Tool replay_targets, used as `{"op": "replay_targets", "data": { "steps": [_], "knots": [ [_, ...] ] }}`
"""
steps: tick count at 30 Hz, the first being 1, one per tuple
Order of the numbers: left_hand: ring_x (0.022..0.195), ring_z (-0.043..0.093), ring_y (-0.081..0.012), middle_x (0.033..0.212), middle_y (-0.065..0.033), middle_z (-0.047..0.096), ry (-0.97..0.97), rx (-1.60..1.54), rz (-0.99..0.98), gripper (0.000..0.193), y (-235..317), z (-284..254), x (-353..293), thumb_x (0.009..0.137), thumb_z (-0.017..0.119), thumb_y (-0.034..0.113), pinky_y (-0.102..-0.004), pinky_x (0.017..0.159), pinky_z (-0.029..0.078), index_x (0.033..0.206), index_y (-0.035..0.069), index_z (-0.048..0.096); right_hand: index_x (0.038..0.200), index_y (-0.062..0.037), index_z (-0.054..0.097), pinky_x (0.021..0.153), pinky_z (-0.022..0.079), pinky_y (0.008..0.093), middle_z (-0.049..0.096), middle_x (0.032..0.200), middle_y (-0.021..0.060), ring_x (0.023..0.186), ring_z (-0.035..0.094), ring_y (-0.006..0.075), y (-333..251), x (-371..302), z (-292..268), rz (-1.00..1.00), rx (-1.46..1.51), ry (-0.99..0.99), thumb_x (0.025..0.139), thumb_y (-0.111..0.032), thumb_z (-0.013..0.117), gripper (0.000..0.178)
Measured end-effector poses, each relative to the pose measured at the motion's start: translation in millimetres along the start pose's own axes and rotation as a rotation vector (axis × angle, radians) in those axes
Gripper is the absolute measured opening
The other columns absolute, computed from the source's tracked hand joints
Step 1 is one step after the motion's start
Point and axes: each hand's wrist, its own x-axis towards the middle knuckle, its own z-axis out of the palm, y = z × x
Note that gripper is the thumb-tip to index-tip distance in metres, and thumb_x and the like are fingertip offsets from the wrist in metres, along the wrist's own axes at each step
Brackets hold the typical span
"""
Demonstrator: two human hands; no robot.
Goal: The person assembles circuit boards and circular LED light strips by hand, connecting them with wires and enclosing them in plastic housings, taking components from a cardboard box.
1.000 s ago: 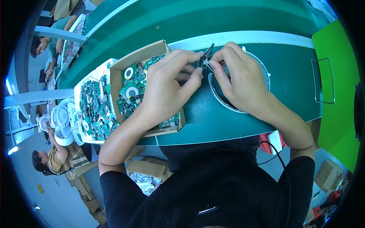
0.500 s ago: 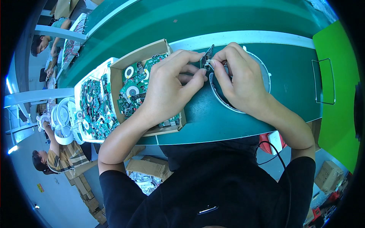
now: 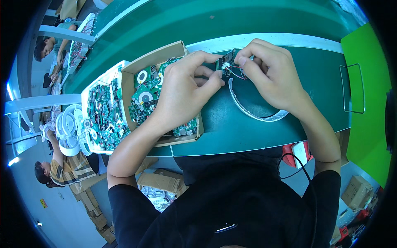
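Note:
My left hand [image 3: 186,84] grips a small dark-green circuit board [image 3: 219,64] upright by its edge, between thumb and fingers. A white connector [image 3: 226,65] sits at the board's face, with thin red and white wires [image 3: 236,75] running from it toward the ring. Just right of the connector, my right hand [image 3: 275,72] is closed, thumb and forefinger pinched by the red wire; its fingertips partly hide what they hold. Below and behind that hand lies a white ring-shaped housing [image 3: 264,119] on the green table, its far part covered by the hand.
Left of my hands, a cardboard box [image 3: 159,56] holds several green circuit boards with round coils. Beside it stands a white tray [image 3: 84,97] full of boards. A bright green panel with a wire handle [image 3: 364,89] rises at the right. Two people work at the far left.
My right hand has moved right and slightly away from the board, uncovering the connector and wires. The ring has shifted or is covered differently. My left hand keeps its grip.

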Motion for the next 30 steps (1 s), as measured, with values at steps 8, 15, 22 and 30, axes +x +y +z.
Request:
{"op": "replay_targets", "data": {
  "steps": [8,15,22,30],
  "knots": [
    [0.099,0.078,-0.0166,0.104,-0.0127,0.077,-0.015,0.048,0.088,0.032,-4.5,0.6,1.1,0.105,0.065,-0.005,-0.0291,0.087,0.064,0.136,-0.009,0.060,0.096,0.0018,0.069,0.072,0.053,0.0447,0.068,0.090,0.0164,0.079,0.069,0.0343,4.2,-2.6,2.9,-0.150,-0.142,-0.102,0.093,-0.006,0.073,0.010],
    [0.098,0.078,-0.0165,0.109,-0.0108,0.070,-0.014,0.121,0.173,0.028,-4.8,-0.3,0.2,0.101,0.067,-0.008,-0.0285,0.087,0.066,0.129,-0.011,0.063,0.094,0.0020,0.069,0.071,0.052,0.0441,0.067,0.087,0.0165,0.077,0.067,0.0347,1.9,-2.6,6.5,-0.047,-0.063,-0.116,0.095,-0.006,0.073,0.009],
    [0.098,0.078,-0.0174,0.111,-0.0106,0.066,-0.029,0.190,0.216,0.025,-1.1,1.0,-2.2,0.099,0.069,-0.008,-0.0280,0.084,0.066,0.124,-0.011,0.065,0.093,0.0023,0.069,0.070,0.051,0.0438,0.067,0.086,0.0162,0.076,0.066,0.0349,5.5,-5.7,14.3,-0.054,-0.034,-0.112,0.095,-0.006,0.073,0.009],
    [0.088,0.080,-0.0144,0.094,-0.0114,0.076,0.059,0.291,0.174,0.024,-1.7,-1.2,-1.2,0.097,0.073,-0.004,-0.0265,0.078,0.064,0.120,-0.009,0.067,0.093,0.0039,0.074,0.067,0.052,0.0425,0.072,0.086,0.0155,0.072,0.068,0.0310,-8.1,11.2,-23.0,-0.013,-0.091,0.013,0.093,-0.012,0.078,0.016]
  ]
}}
